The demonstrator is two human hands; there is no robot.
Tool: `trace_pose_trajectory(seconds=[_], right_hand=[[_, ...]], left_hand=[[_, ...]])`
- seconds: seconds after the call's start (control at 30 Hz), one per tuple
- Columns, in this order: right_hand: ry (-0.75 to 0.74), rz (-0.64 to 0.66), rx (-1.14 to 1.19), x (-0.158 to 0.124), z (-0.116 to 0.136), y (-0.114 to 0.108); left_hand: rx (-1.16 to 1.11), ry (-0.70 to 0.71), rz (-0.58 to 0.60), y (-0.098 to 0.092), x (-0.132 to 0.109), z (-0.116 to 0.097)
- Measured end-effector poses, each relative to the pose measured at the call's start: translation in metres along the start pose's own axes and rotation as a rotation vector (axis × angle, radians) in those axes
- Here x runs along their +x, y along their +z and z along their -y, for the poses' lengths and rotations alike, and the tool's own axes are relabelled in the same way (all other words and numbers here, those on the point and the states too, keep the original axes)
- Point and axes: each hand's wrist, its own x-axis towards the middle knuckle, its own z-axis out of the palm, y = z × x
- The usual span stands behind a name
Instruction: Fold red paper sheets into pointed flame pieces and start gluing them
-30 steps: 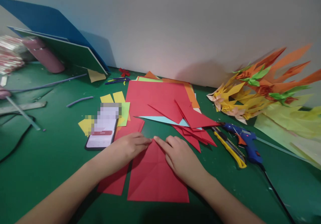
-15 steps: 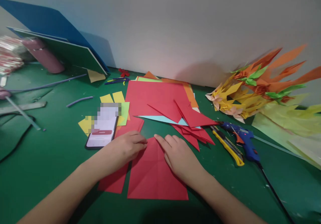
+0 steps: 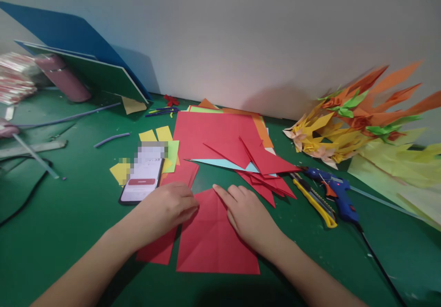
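Note:
A red paper sheet (image 3: 217, 238) with diagonal and straight creases lies on the green table in front of me. My left hand (image 3: 174, 208) is at its upper left edge, fingers drawn together and pinching there. My right hand (image 3: 246, 210) rests on the upper right edge, index fingertip at the top and thumb on the sheet lower down; its fingers are closed over the edge. Part of the sheet's right side is hidden under this hand. Beneath my left forearm lies a red paper strip (image 3: 160, 249), partly covered.
A phone (image 3: 141, 192) rests on yellow and green paper pieces to the left. Folded red pieces (image 3: 267, 183), a yellow cutter (image 3: 319, 206) and a blue glue gun (image 3: 344, 201) lie to the right. Behind are stacked red sheets (image 3: 213, 132), paper flowers (image 3: 358, 119) and a pink bottle (image 3: 65, 80).
My left hand has shifted slightly left and down along the sheet's edge. My right hand stays nearly where it was. The whole view has moved a little.

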Motion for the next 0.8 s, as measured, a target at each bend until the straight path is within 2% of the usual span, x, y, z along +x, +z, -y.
trace_pose_trajectory(seconds=[0.13,0.27,0.5,0.7,0.8], right_hand=[[0.007,0.005,0.008,0.0,0.0,0.0],[0.02,0.018,0.019,0.0,0.001,0.0],[0.017,-0.012,0.036,0.0,0.0,0.002],[0.008,-0.042,0.047,-0.001,-0.001,0.003],[0.011,-0.036,0.059,-0.001,-0.001,0.003]], left_hand=[[0.127,-0.053,-0.031,0.01,0.0,-0.003],[0.113,-0.171,-0.052,0.018,0.002,-0.004],[-0.087,-0.274,-0.097,0.019,0.006,-0.005],[-0.213,-0.183,-0.099,0.023,0.008,-0.013],[-0.226,-0.122,-0.046,0.022,0.009,-0.016]])
